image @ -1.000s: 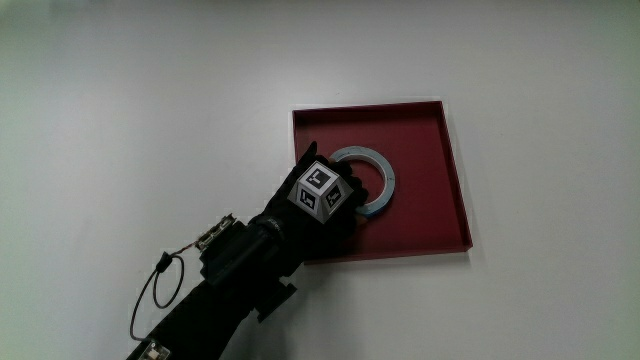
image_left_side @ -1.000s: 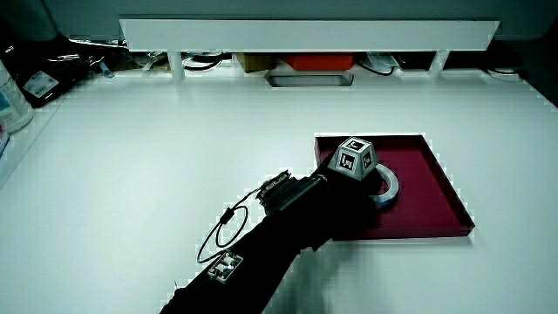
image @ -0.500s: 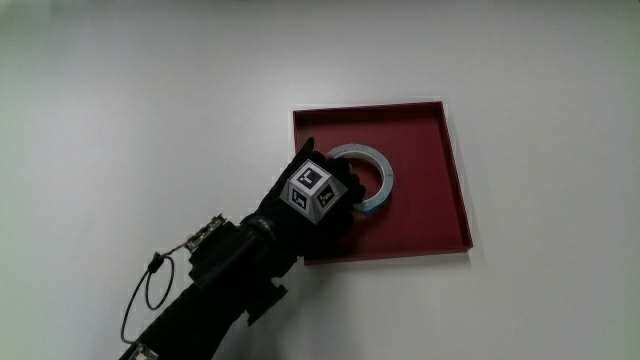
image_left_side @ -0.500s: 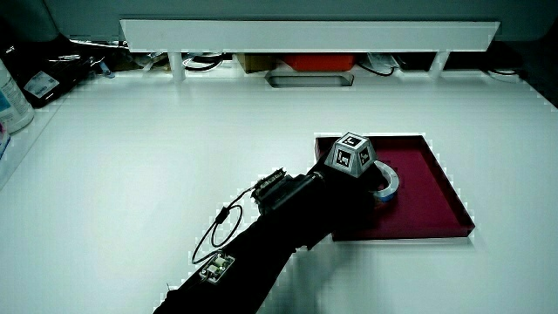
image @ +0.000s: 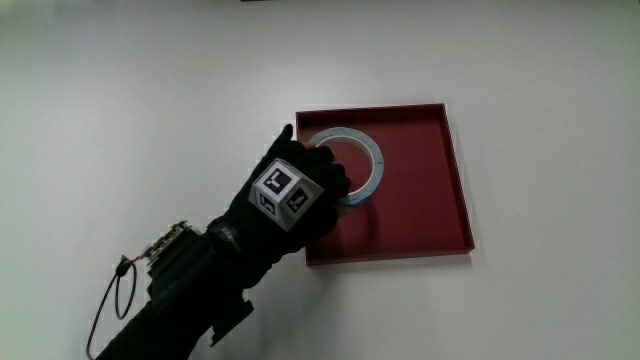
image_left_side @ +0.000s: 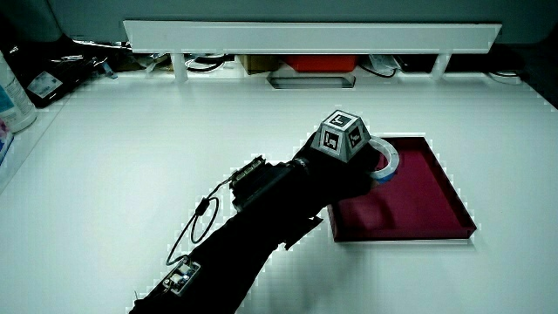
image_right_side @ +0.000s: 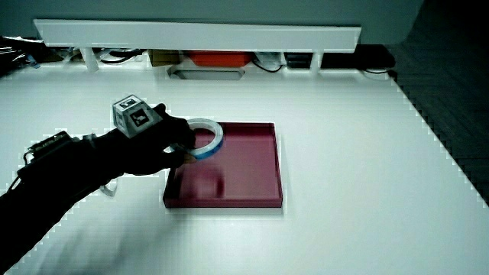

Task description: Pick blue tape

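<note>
The blue tape (image: 376, 168) is a pale blue ring, and the black gloved hand (image: 300, 200) is shut on the side of it nearest the person. The ring hangs tilted above the dark red tray (image: 425, 205), near the tray's corner farthest from the person. In both side views the tape (image_left_side: 390, 160) (image_right_side: 217, 137) is clear of the tray floor (image_left_side: 410, 205) (image_right_side: 244, 172), held by the hand (image_left_side: 336, 170) (image_right_side: 157, 141). The patterned cube (image: 281, 189) sits on the back of the glove. The fingers hide part of the ring.
A low white partition (image_left_side: 305, 35) stands at the table's edge farthest from the person, with cables and boxes under it. A thin cable loop (image_left_side: 196, 228) hangs from the forearm. A bottle (image_left_side: 13, 87) stands at the table's edge.
The hand has risen with the blue tape in its grasp. The ring has come up off the tray floor toward the tray's corner.
</note>
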Demonstrator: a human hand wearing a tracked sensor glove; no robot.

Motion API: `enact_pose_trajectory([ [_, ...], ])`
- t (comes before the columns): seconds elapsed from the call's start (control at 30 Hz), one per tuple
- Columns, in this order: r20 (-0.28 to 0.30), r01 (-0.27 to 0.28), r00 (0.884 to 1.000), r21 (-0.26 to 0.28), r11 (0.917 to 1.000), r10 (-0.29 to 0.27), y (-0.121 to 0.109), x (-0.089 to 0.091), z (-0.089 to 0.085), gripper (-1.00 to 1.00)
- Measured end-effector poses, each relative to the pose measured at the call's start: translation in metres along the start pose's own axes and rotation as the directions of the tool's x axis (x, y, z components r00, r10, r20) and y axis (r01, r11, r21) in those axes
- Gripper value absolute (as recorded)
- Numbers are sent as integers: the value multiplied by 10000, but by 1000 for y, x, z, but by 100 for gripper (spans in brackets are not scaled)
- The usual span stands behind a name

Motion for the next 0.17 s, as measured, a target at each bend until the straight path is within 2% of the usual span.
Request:
enact_pose_trajectory([
  [0.1, -189, -74, 9998, 230, 9997, 78, -8, -5, 7, 100],
  [0.13, -554, 168, 9984, 326, 9993, -150, -11, -5, 14, 100],
  [0.17, -369, 270, 9990, 733, 9969, -244, -15, -10, 13, 100],
])
